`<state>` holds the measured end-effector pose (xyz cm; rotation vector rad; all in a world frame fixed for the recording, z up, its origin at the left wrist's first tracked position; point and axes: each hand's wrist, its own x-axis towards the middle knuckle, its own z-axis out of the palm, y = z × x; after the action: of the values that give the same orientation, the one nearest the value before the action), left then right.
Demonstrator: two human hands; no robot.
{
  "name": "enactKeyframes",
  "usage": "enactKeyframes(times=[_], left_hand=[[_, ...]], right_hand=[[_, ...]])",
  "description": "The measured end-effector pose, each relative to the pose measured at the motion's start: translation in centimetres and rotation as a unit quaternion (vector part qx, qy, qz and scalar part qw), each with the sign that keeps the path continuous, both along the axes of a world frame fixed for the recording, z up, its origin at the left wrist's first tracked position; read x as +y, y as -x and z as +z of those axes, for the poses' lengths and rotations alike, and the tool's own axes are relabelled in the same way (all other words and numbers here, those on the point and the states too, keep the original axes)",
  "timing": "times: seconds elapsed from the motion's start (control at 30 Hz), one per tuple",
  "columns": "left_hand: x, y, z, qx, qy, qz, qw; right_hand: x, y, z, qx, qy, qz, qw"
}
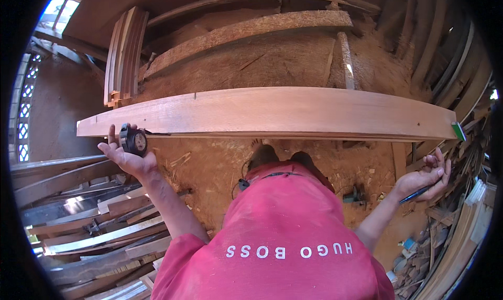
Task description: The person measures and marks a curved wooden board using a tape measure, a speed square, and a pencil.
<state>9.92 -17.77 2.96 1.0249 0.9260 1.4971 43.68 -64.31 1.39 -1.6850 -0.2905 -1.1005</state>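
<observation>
A long reddish wooden plank (272, 111) lies crosswise in front of me, above a sawdust-covered floor. My left hand (126, 153) holds a black tape measure (134, 140) against the plank's near edge close to its left end. A thin blade of tape runs a short way along that edge. My right hand (427, 177) hangs below the plank's right end and holds a dark blue pen (416, 195) between its fingers. A small green piece (459, 131) sits at the plank's right tip.
Stacked planks and offcuts (89, 226) lie at my lower left. More boards (461, 221) lean at the right. A bundle of upright boards (123, 56) and long rough slabs (246, 32) lie beyond the plank. My feet (283, 156) stand on wood shavings.
</observation>
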Motion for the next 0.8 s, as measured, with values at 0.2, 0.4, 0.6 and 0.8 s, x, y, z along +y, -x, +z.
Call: enactKeyframes(times=[0.2,0.4,0.6,0.8], left_hand=[[-7.9,-5.9,1.0,0.417,-0.576,0.219,0.668],[-18.8,-17.5,-1.6,0.255,-0.421,-0.189,0.85],[-30.7,-25.9,-1.3,0.299,-0.468,-0.525,0.645],[-35.2,-27.9,-3.6,0.351,-0.162,-0.76,0.522]], right_hand=[[-7.9,-3.3,-3.3,0.026,-0.034,-0.007,0.999],[-12.5,-5.0,-6.2,0.092,-0.042,0.021,0.995],[-15.6,-3.3,-7.7,0.31,-0.074,0.007,0.948],[-24.2,-16.7,-9.5,0.275,-0.271,-0.013,0.922]])
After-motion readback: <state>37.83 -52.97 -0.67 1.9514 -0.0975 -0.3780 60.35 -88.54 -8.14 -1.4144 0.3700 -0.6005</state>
